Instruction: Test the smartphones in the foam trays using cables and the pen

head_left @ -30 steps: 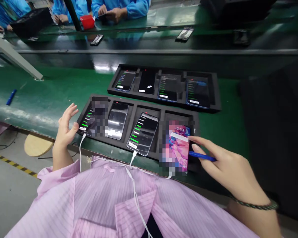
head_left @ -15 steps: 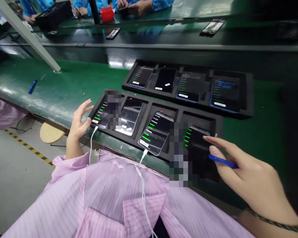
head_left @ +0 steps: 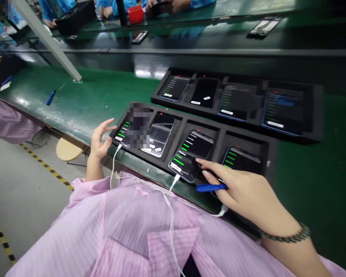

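My right hand (head_left: pixel 245 192) has a blue pen (head_left: pixel 209 187) tucked in its curled fingers. Its outstretched index finger rests at the screen of the third phone (head_left: pixel 187 148) in the near black foam tray (head_left: pixel 220 140). That screen shows green and white lines of text, and a white cable plugs into its lower end. Under my right hand lies the fourth phone (head_left: pixel 242 157), partly covered. My left hand (head_left: pixel 100 140) is open, fingers apart, by the tray's left end beside the leftmost phone (head_left: pixel 121 130), which is also cabled. The second phone (head_left: pixel 161 134) carries small white labels.
Behind stands a second black foam tray (head_left: pixel 190 105) with several phones. Another blue pen (head_left: pixel 50 97) lies on the green bench (head_left: pixel 109 90) near a grey post (head_left: pixel 52 46). Phone parts (head_left: pixel 263 27) sit on the far line, where people in blue sleeves work. A round stool (head_left: pixel 70 148) is below.
My right hand, with the pen, has moved left from the fourth phone to the third one's screen. The left hand stays beside the tray. The whole view has shifted slightly.
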Motion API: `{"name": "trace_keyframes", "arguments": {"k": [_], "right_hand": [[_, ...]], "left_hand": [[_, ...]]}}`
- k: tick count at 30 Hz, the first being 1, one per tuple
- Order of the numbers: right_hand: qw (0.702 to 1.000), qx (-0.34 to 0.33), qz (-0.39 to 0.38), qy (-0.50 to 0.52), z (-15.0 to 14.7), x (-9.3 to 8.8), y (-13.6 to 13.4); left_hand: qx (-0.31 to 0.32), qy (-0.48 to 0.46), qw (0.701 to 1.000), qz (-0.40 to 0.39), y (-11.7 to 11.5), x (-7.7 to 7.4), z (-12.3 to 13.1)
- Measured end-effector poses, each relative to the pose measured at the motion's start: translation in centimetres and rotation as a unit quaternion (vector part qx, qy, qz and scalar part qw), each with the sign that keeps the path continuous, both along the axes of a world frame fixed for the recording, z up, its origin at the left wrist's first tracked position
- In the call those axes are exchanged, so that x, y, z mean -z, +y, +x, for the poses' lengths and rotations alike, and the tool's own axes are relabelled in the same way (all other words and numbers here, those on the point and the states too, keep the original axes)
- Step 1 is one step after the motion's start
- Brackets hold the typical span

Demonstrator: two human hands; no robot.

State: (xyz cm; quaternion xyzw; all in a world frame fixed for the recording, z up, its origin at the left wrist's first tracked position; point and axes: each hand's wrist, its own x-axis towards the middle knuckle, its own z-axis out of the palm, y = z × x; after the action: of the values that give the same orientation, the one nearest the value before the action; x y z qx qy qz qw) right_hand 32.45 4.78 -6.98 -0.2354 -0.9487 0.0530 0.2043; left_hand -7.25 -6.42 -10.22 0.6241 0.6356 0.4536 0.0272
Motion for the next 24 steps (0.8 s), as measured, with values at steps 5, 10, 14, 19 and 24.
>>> {"name": "trace_keyframes", "arguments": {"k": [5,10,14,19,24], "right_hand": [[1.000,-0.014,-0.018,0.017,0.0,0.4,0.0],[0.996,0.026,-0.055,0.059,2.1,-0.6,0.1],[0.985,0.123,-0.061,0.106,5.1,-1.2,-0.2],[0.981,0.113,-0.101,0.120,7.2,-0.7,-1.3],[0.982,0.078,-0.116,0.124,7.4,0.3,-1.9]], "left_hand": [[-0.019,0.001,0.999,-0.036,0.1,0.0,0.4],[-0.013,0.067,0.994,-0.089,1.0,-1.1,1.5],[-0.015,0.126,0.985,-0.114,1.4,-2.0,2.0],[-0.002,0.136,0.989,-0.049,1.5,-2.4,1.7],[-0.012,0.154,0.987,-0.039,1.8,-2.9,2.0]]}}
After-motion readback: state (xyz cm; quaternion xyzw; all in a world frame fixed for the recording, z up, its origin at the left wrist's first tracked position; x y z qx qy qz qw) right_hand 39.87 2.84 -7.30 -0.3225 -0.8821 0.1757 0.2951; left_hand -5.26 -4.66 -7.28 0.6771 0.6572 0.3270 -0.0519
